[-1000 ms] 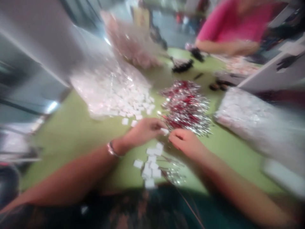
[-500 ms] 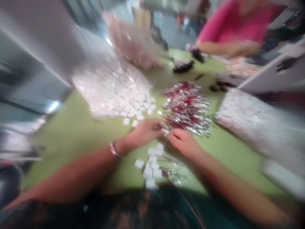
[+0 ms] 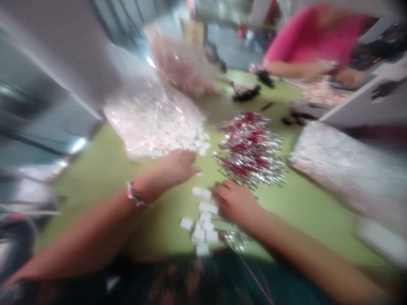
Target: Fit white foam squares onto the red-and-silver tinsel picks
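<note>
My left hand point(image 3: 176, 167) is closed, thumb and fingers together, with a small white square piece point(image 3: 199, 174) at its fingertips. It lies in front of a heap of similar white pieces point(image 3: 190, 140) spilling from a clear plastic bag point(image 3: 136, 127). Low over the table, my right hand point(image 3: 237, 201) has curled fingers beside two white squares point(image 3: 202, 192); whatever it grips is hidden and blurred. Below these lies a loose stack of white squares point(image 3: 203, 228), with thin strands and silvery ends point(image 3: 237, 239) to its right.
A pile of silver and red glittery strands point(image 3: 251, 148) lies beyond my right hand. At right rests a plastic-wrapped white bundle point(image 3: 337, 165). Dark-tipped bunches point(image 3: 246, 91) lie farther back on the green table point(image 3: 92, 186). Across it, a person in a pink top point(image 3: 311, 38) handles pale pieces.
My hands, earlier together at a white piece, have separated. The left moved left toward the white heap; the right came down toward the stack. White squares now show beside the right fingertips.
</note>
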Demonstrator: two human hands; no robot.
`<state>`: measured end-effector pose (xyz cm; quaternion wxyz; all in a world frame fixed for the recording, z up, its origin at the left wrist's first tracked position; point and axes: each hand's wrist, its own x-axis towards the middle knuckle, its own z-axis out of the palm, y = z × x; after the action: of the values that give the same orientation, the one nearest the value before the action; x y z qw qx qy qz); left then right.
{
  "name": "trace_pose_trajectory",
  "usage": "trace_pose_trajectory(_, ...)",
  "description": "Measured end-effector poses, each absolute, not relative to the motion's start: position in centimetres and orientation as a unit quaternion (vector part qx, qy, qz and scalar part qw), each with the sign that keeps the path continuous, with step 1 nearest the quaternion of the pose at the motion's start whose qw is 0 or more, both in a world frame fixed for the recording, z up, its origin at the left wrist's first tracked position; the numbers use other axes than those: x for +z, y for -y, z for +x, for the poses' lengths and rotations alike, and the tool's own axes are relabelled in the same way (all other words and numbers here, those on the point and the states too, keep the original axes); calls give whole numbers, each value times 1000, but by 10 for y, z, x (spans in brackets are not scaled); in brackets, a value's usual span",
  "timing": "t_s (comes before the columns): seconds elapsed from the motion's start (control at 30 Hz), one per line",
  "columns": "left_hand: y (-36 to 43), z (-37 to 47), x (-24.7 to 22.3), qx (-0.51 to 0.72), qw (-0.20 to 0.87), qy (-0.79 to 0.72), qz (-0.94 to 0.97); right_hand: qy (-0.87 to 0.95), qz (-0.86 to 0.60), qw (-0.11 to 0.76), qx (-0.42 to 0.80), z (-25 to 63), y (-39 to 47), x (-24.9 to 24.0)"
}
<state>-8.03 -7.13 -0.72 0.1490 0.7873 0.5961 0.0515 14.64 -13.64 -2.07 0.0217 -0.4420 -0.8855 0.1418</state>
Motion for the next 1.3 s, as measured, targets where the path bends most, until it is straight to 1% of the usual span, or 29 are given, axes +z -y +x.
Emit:
trace_pose_trajectory(0.1, 83, -58, -9, 1, 137, -591, 795, 892, -418, -8, 170, 151, 142, -11)
trace_pose_trajectory(0.17, 91, -46, -7, -27, 137, -590, 795, 886, -415, -11, 209, 159, 141, -5)
trace_pose_trajectory(0.23, 95, -39, -7, -31, 135, -581, 802, 874, -433, 2, 219, 169, 134, -1)
trace_pose_trajectory(0.27, 96, -37, -9, -19, 134, -572, 809, 868, -454, 21, 200, 175, 129, -1)
trace_pose_trajectory(0.33, 95, -38, -18, 37, 137, -544, 827, 851, -507, 71, 120, 184, 117, -3)
trace_pose_trajectory(0.37, 93, -39, -24, 73, 142, -528, 834, 841, -529, 83, 77, 187, 112, -5)
trace_pose_trajectory(0.4, 90, -41, -31, 109, 149, -514, 838, 833, -546, 81, 40, 188, 108, -8)
trace_pose_trajectory(0.47, 86, -44, -45, 175, 167, -492, 836, 826, -561, 50, -6, 188, 103, -13)
trace_pose_trajectory(0.53, 83, -46, -55, 230, 189, -478, 826, 829, -559, 20, -30, 185, 101, -18)
trace_pose_trajectory(0.6, 81, -45, -60, 273, 213, -468, 813, 829, -557, 12, -45, 183, 101, -21)
trace_pose_trajectory(0.67, 81, -44, -60, 297, 236, -460, 803, 825, -564, 22, -43, 183, 102, -21)
trace_pose_trajectory(0.73, 81, -43, -56, 311, 255, -473, 784, 822, -566, 62, -11, 186, 103, -19)
trace_pose_trajectory(0.8, 80, -43, -51, 323, 294, -505, 744, 817, -562, 124, 35, 189, 105, -16)
trace_pose_trajectory(0.9, 80, -44, -45, 345, 416, -524, 658, 804, -558, 190, 82, 192, 107, -15)
trace_pose_trajectory(1.0, 83, -42, -42, 361, 547, -481, 582, 819, -527, 214, 77, 193, 108, -17)
trace_pose_trajectory(1.07, 86, -39, -41, 371, 604, -447, 545, 833, -495, 239, 64, 193, 109, -17)
trace_pose_trajectory(1.2, 89, -33, -36, 401, 686, -402, 455, 839, -469, 267, 71, 189, 116, -13)
trace_pose_trajectory(1.3, 90, -31, -35, 416, 724, -386, 392, 831, -476, 257, 131, 184, 120, -9)
